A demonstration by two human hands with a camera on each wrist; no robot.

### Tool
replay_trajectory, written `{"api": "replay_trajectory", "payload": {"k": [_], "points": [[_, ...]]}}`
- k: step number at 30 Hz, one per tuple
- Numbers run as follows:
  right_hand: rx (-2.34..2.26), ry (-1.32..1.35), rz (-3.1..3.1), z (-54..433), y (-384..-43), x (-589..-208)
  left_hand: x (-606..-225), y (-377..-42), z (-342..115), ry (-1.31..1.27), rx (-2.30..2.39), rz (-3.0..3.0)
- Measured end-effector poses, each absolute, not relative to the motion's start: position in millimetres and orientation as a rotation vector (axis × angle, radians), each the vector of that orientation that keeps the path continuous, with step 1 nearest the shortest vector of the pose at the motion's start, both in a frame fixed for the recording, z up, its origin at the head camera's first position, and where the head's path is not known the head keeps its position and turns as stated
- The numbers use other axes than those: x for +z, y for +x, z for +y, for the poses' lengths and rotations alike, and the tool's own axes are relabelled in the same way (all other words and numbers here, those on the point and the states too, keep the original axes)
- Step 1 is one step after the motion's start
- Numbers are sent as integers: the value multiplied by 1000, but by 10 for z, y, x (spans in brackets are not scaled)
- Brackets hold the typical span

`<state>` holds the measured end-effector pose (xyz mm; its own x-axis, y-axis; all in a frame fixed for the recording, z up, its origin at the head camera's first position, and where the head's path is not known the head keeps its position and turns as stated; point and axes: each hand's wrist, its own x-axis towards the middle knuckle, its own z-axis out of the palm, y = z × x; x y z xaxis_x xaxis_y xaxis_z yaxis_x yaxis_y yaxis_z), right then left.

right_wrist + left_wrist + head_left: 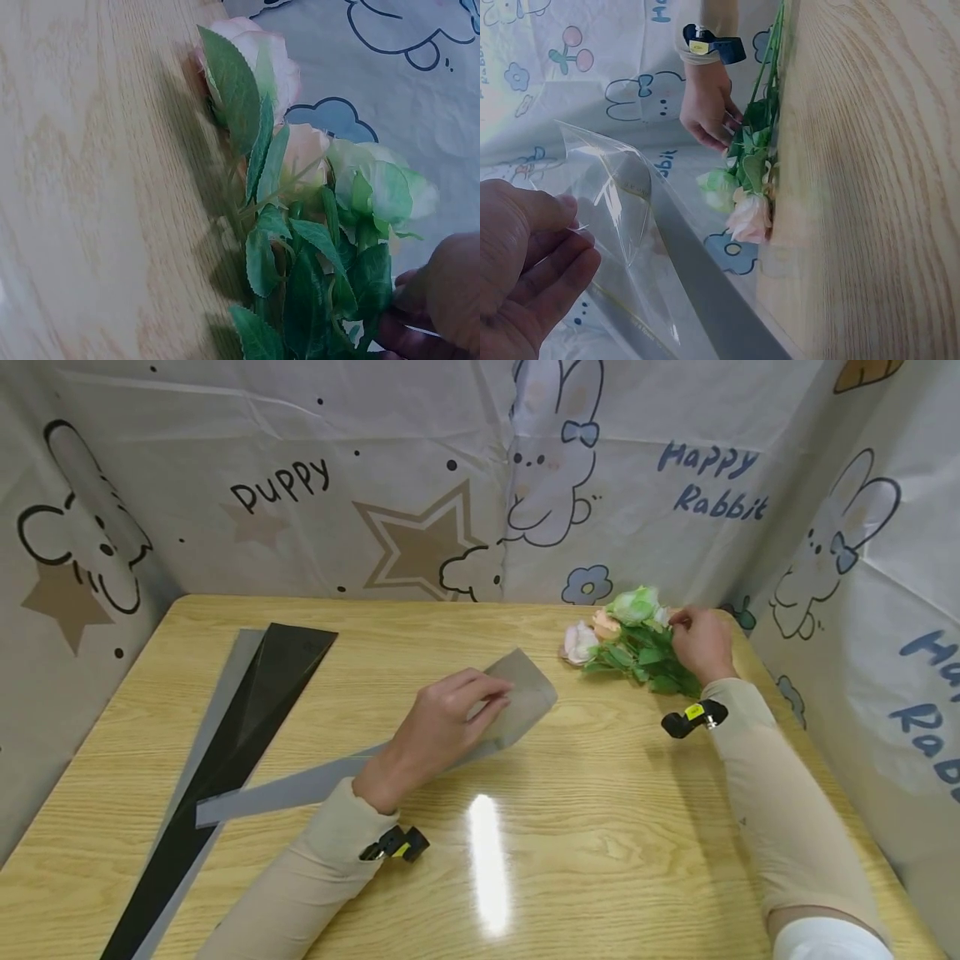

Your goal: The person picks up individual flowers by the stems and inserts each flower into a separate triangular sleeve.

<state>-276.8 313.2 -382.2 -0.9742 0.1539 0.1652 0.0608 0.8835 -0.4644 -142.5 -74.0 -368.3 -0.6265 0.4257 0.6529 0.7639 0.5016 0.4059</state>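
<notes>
My left hand (435, 722) pinches a clear flower sleeve (525, 697) with a grey back, between thumb and fingertips at its wide end. The sleeve is held at a slant; its narrow end (225, 807) overlaps the other sleeves at the left. In the left wrist view its clear film (619, 202) bulges, with thin gold print lines. At the right back, my right hand (705, 643) has its curled fingers on the leafy stem of a green-white rose (636, 606). Beside that rose are a pink rose (580, 643) and a peach rose (606, 625), lying together with green leaves (648, 652).
Black and grey sleeves (247, 718) lie stacked along the left of the wooden table (592, 827). A printed cloth (420, 452) hangs behind the table and down both sides. A bright light reflection shows on the tabletop near the front.
</notes>
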Motion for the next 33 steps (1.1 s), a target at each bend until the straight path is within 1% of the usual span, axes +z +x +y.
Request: {"api": "replay_trajectory", "payload": {"k": [3, 15, 22, 33], "points": [[690, -177, -2853, 3120, -2768, -3816, -3670, -1427, -740, -979, -949, -2266], [694, -66, -2949, 3051, -2794, -3828, -3662, -1425, -741, -987, -931, -2259], [610, -3, -2935, 3014, -2824, -3851, -3672, -1417, -742, -981, -915, -2267], [526, 13, -2977, 2934, -2883, -3845, -3681, -1420, -743, -986, -903, -2246]]}}
